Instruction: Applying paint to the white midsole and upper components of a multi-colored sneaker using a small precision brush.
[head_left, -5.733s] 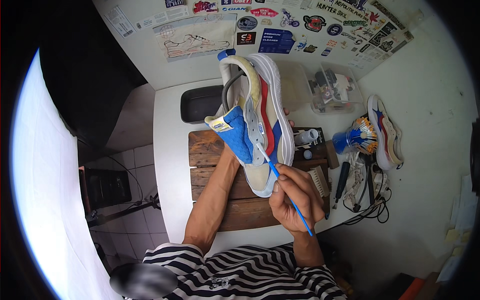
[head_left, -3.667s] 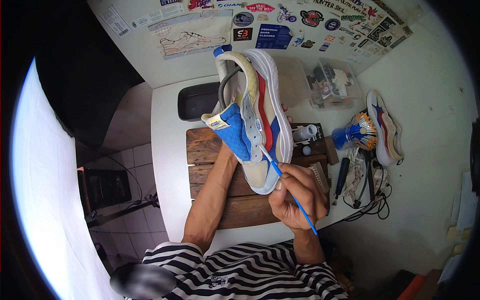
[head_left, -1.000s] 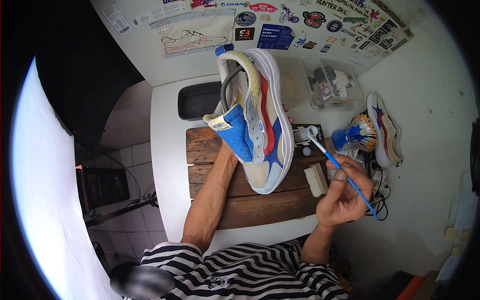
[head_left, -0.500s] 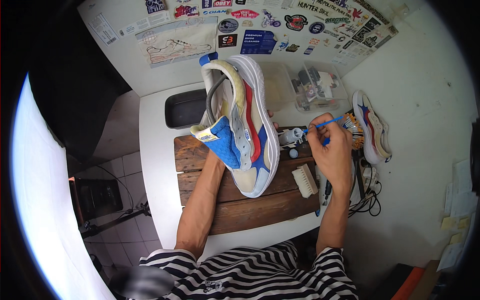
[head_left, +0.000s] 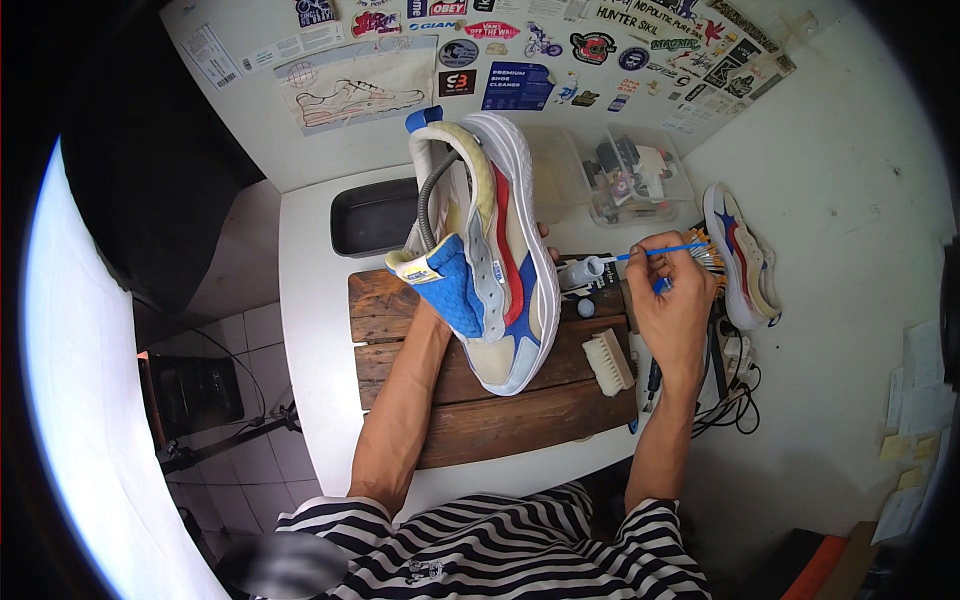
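Note:
A sneaker (head_left: pixel 515 260) with blue, red, cream and grey panels and a white sole is held up over the board, toe toward me. Behind it is my left hand (head_left: pixel 544 231), closed on the shoe; only fingertips show at the sole's edge. A springy metal shoe stretcher (head_left: pixel 428 200) curves out of the shoe's opening. In my right hand (head_left: pixel 668 295) a thin blue-handled paintbrush (head_left: pixel 690 247) is pinched, its tip at the mouth of a small open bottle (head_left: pixel 582 272). A round cap (head_left: pixel 586 309) lies below the bottle.
A wooden board (head_left: pixel 480 430) lies on the white table, with a scrub brush (head_left: pixel 609 362) on it. Beyond stand a black tray (head_left: pixel 338 222) and a clear plastic box (head_left: pixel 650 210). To the right are several paintbrushes (head_left: pixel 714 262), another sneaker (head_left: pixel 740 260) and cables (head_left: pixel 742 405).
My right hand has shifted slightly right and the paintbrush lies flatter, its tip still by the bottle's mouth. The held sneaker has barely moved.

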